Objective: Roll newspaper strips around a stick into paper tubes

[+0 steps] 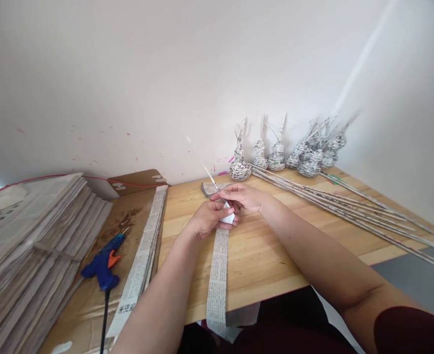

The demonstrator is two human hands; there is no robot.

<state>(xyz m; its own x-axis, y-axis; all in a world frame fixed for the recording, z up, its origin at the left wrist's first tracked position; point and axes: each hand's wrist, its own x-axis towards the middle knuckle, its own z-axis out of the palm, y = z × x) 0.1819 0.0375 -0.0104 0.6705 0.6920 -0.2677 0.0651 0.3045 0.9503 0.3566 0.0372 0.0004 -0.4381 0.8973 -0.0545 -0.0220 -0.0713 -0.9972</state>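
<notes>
Between my two hands, over the middle of the wooden table, a newspaper strip (218, 275) narrows into a thin rolled paper stick (210, 174). My left hand (213, 216) pinches the strip where it folds at the lower end of the roll. Just above, my right hand (241, 196) has its fingers closed around the base of the stick, which points up and to the left. The strip's loose end runs down over the table's front edge. Behind my hands lies a small grey folded piece (209, 189), partly covered.
Left of me, a blue hot glue gun (104, 263) rests on cardboard beside a stack of newspaper strips (146, 255) and a tall newspaper pile (43, 246). Several woven paper gourd shapes (240, 167) stand along the wall. Long paper sticks (335, 201) lie across the right side.
</notes>
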